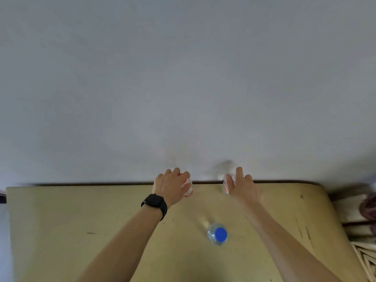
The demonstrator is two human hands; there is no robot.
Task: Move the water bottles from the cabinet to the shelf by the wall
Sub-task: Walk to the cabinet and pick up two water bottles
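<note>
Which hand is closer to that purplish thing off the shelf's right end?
Right. The right hand, holding one bottle, sits left of the purplish thing; the left hand, holding another bottle, is farther left.

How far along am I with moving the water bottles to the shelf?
Done: a blue-capped bottle stands on the shelf. In hand: left hand holds the left bottle, right hand the right bottle, both red-labelled, by the wall. Left: letting those go; no other bottles are in view.

Room (home, perhaps) — scuffed shelf [81,231], bare wall [183,78]
</note>
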